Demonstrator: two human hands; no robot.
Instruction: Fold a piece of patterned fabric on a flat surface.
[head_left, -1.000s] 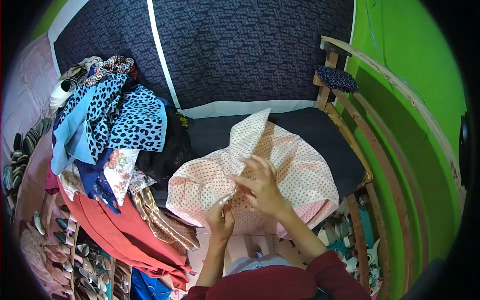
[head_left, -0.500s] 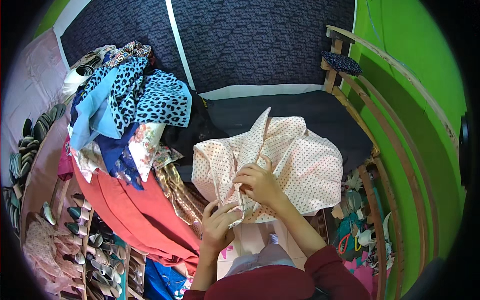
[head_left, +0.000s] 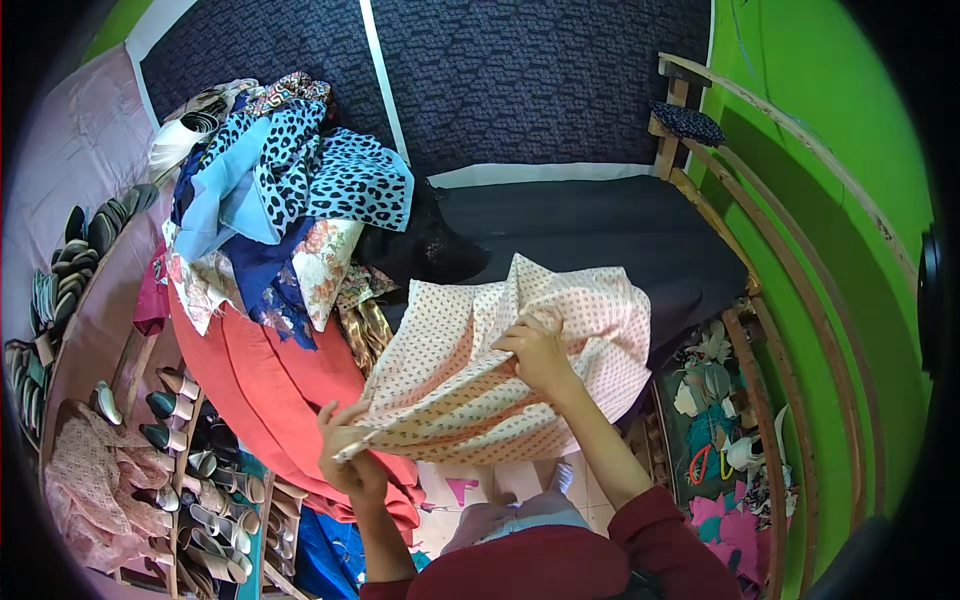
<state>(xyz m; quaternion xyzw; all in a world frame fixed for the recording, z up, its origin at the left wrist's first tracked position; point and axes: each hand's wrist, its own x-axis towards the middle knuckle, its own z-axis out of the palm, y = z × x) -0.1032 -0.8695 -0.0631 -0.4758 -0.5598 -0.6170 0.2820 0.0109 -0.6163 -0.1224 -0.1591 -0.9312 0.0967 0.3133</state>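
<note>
A cream cloth with small dark prints (head_left: 455,335) stretches between my two hands, its far part lying on the dark-covered table (head_left: 590,225). At its near left corner, my left hand (head_left: 350,450) pinches the edge, with some fingers raised. My right hand (head_left: 540,355) grips a gathered fold near the cloth's middle. The near edge hangs loosely over the table's front. Left of the cloth lies a heap of fabrics, with a blue leopard-print cloth (head_left: 355,180) on top and a long red cloth (head_left: 270,375) draping down towards my left forearm.
Shoe lasts fill a wooden rack (head_left: 180,470) at the left. Wooden rails (head_left: 800,290) run along the green wall at the right. Below them, orange-handled scissors (head_left: 699,463) lie among fabric scraps (head_left: 725,530). A dark cushion (head_left: 688,123) rests at the far right.
My left hand has moved left and nearer me, pulling the cloth's corner out. My right hand has shifted slightly right, and the bunched cloth is spread wider.
</note>
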